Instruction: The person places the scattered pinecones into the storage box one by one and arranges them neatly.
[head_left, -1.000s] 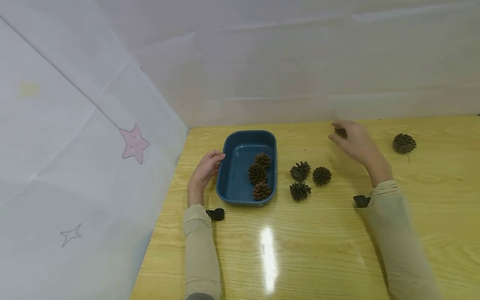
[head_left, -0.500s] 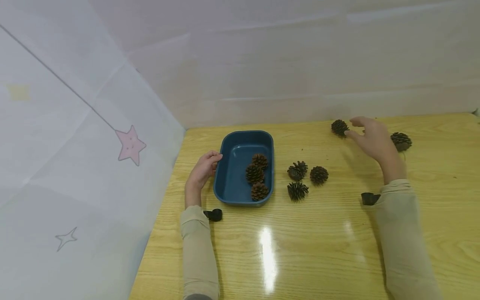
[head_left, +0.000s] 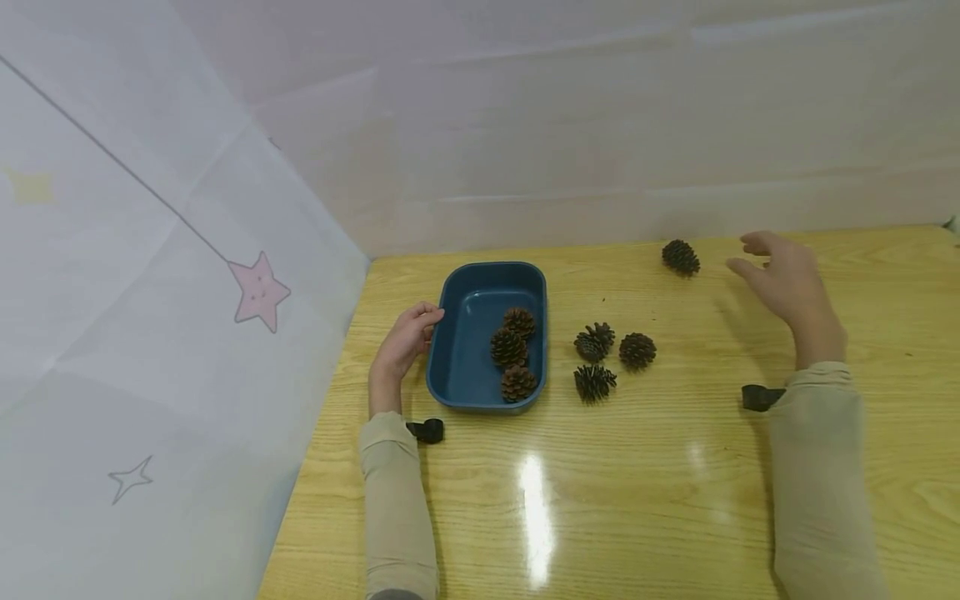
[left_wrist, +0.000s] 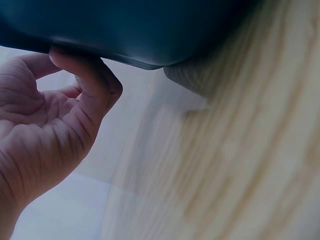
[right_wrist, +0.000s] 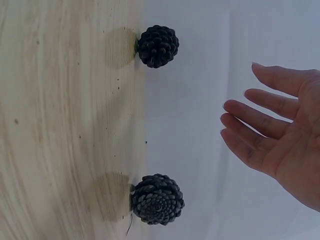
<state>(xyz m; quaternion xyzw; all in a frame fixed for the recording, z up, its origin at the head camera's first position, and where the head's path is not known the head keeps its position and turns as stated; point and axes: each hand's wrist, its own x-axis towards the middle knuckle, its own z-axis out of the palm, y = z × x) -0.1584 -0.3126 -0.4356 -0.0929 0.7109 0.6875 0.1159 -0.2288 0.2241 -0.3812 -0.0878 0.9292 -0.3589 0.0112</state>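
My left hand (head_left: 405,340) holds the left side of a deep blue plastic tray (head_left: 450,358), thumb at the rim. In the left wrist view, bent fingers meet the tray's outer wall (left_wrist: 110,30). Several brown pine cones (head_left: 508,347) lie along the tray's right side. My right hand (head_left: 787,279) hovers over the table with fingers spread and nothing in them. To its left, near the back edge, sits one pine cone (head_left: 680,257). The right wrist view also shows a pine cone with a thin strand (right_wrist: 158,200), which the hand hides in the head view.
Three pine cones (head_left: 595,342) stand grouped just right of the tray on the yellow wood-grain table (head_left: 637,500). A pale wall covering (head_left: 525,150) rises behind the table, and another with star prints (head_left: 112,333) stands at the left.
My right hand has moved right, leaving the back pine cone uncovered and now covering the far-right one. My left hand stays on the tray; the camera has shifted slightly.
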